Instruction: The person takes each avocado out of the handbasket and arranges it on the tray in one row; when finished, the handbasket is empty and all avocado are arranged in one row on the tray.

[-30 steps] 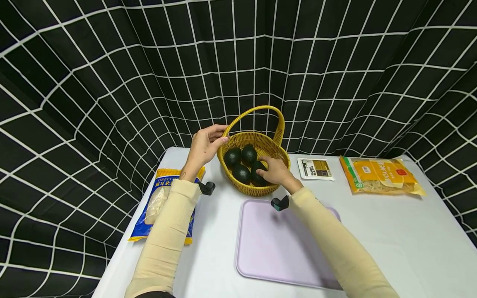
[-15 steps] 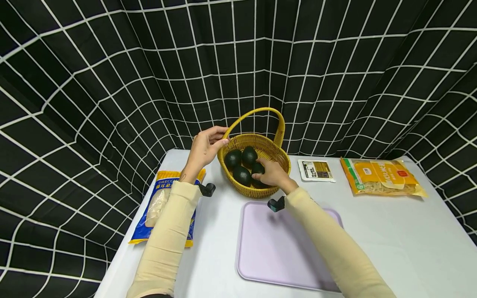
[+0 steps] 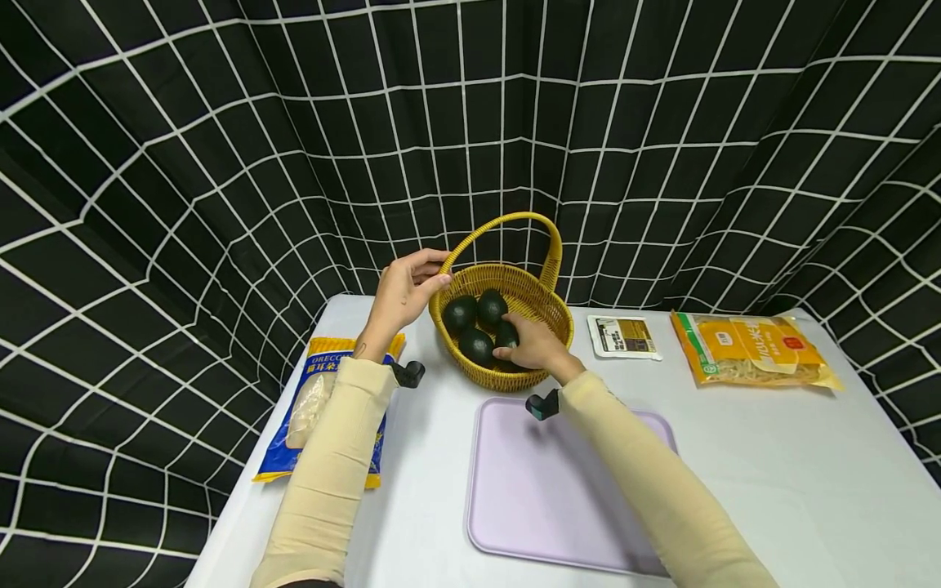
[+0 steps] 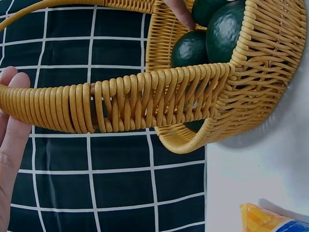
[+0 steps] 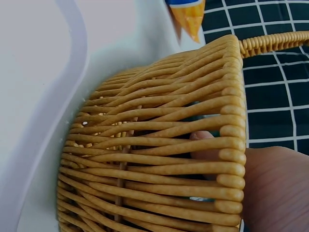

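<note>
A yellow wicker basket [image 3: 488, 377] stands tilted at the back of the table, with several dark green avocados [image 3: 476, 347] inside. My left hand [image 3: 400, 290] grips the left side of its arched handle [image 3: 470, 237]; the left wrist view shows fingers [image 4: 14, 130] around the handle [image 4: 48, 104]. Inside the basket, my right hand [image 3: 537, 343] holds the right-front avocado [image 3: 506, 335] between thumb and fingers, covering part of it. In the right wrist view the wicker wall [image 5: 159, 140] hides most of that hand [image 5: 275, 188].
In front of the basket lies a lilac tray [image 3: 551, 490], partly under my right forearm. A blue and yellow pasta bag [image 3: 312, 400] lies left, beneath my left forearm. On the right are a small white packet [image 3: 623, 336] and an orange bag [image 3: 757, 349]. Gridded black cloth hangs behind.
My right hand has shifted slightly left within the basket, its thumb and fingers now farther over the right-front avocado. The left hand keeps its grip on the handle.
</note>
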Demonstrator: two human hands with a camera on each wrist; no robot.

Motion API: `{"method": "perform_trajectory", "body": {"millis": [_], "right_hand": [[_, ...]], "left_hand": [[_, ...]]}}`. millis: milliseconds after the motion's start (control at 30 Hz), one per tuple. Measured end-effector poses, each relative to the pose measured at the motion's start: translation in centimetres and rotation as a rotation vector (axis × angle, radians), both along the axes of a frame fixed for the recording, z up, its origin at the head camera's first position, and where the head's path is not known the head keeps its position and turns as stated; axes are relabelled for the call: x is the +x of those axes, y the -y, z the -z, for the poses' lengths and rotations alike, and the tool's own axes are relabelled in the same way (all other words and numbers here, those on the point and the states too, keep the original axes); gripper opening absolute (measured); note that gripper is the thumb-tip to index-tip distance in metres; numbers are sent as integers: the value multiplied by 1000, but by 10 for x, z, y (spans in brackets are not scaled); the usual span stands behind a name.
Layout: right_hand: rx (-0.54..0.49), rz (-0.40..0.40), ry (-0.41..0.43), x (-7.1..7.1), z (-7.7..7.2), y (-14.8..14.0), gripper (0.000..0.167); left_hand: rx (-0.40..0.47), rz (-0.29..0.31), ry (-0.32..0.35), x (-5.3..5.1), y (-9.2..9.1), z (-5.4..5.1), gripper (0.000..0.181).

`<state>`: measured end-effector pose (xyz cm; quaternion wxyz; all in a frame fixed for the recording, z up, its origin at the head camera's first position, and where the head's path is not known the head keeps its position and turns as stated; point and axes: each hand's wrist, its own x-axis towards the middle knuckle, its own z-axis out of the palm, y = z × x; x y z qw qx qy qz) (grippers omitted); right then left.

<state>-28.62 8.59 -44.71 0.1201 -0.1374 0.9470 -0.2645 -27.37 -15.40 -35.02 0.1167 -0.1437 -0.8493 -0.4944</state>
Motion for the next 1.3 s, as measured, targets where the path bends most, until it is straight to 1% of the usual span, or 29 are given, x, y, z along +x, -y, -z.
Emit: {"method": "perform_trajectory", "body": {"millis": [500, 800, 1067, 1300], "right_hand": [[-24, 16, -40, 3, 3, 0, 70], [-40, 24, -99, 6, -2, -1, 69], [-33, 14, -109, 7, -5, -2, 69], [-61, 6, -114, 9, -8, -3, 70]], "left_hand": [[8, 3, 8, 0, -2, 0, 29], [-7, 0, 13, 0, -1, 0, 31], [-12, -8, 8, 1, 0, 0, 30], [-4, -9, 7, 2, 0, 0, 30]]}}
